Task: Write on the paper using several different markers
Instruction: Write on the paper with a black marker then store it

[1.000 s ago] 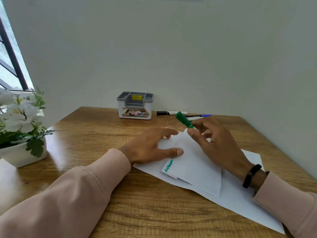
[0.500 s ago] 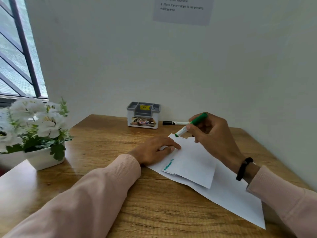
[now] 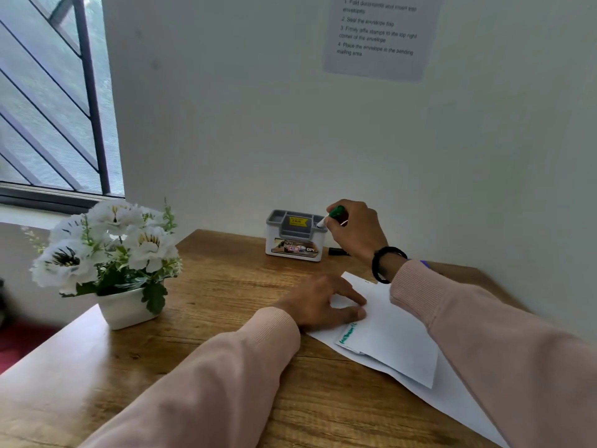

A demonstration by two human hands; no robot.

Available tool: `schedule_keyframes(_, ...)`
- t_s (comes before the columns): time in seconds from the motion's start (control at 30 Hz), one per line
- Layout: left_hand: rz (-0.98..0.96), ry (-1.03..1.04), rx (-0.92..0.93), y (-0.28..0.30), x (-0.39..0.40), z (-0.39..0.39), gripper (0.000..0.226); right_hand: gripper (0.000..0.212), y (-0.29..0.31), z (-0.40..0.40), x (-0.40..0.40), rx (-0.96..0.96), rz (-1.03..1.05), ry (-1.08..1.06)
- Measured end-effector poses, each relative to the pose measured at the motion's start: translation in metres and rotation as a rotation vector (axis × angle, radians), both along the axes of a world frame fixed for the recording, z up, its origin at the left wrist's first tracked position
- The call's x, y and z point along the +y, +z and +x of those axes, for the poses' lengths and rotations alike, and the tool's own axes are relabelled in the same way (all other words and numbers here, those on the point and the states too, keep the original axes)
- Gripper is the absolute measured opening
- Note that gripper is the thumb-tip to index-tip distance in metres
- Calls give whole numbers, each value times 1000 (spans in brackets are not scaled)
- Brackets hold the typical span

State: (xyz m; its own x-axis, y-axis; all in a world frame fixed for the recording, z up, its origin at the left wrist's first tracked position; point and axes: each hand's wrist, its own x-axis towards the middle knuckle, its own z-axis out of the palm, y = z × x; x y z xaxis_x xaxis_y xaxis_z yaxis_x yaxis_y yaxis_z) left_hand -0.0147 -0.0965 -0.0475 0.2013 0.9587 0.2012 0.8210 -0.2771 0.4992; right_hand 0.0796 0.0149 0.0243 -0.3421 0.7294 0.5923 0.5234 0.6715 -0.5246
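A folded white paper (image 3: pixel 394 344) with green writing along its left edge lies on a larger white sheet (image 3: pixel 452 405) on the wooden desk. My left hand (image 3: pixel 323 302) rests flat on the paper's left side, fingers spread. My right hand (image 3: pixel 355 231) is raised at the back of the desk and grips a green marker (image 3: pixel 331 215), its white end pointing down over the right side of the grey and white pen holder (image 3: pixel 294 236). A black marker (image 3: pixel 337 252) lies behind my right wrist, mostly hidden. A blue tip (image 3: pixel 424 263) peeks past my right sleeve.
A white pot of white flowers (image 3: pixel 109 253) stands at the desk's left edge. A printed notice (image 3: pixel 378 33) hangs on the wall above. The window (image 3: pixel 48 92) is at the left. The wall closes in on the desk's right side.
My right hand carried the green marker from above the paper back to the pen holder. The left hand stayed on the paper. The camera tilted upward.
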Motion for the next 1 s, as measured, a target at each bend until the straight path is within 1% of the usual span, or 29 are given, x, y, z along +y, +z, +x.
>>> schedule_keyframes(0.1, -14, 1, -9, -2, 2, -1, 40, 27, 1, -8, 6, -42, -59, 2)
schedule_keyframes(0.23, -6, -18, -14, 1, 0, -1, 39, 40, 2, -4, 9, -71, -112, -9)
schedule_keyframes(0.37, 22, -50, 23, 2, 0, -2, 34, 35, 3, 14, 10, -74, -78, -17)
schedule_keyframes(0.47, 24, -56, 56, 1, 0, -2, 34, 28, 4, 40, 11, -58, -98, -42)
schedule_keyframes(0.67, 66, -77, 76, 1, -2, -3, 33, 20, -12, 118, 22, -36, -137, -205)
schedule_keyframes(0.77, 71, -73, 88, -2, 2, -3, 33, 18, -31, 151, 30, -74, -140, -300)
schedule_keyframes(0.83, 62, -63, 89, -5, 4, -3, 33, 18, -43, 166, 35, -101, -145, -321)
schedule_keyframes(0.9, 60, -57, 88, -6, 5, -3, 33, 20, -51, 175, 38, -171, -131, -316)
schedule_keyframes(1.0, 39, -66, 114, -3, 3, -1, 35, 28, -48, 179, 39, -297, -82, -305)
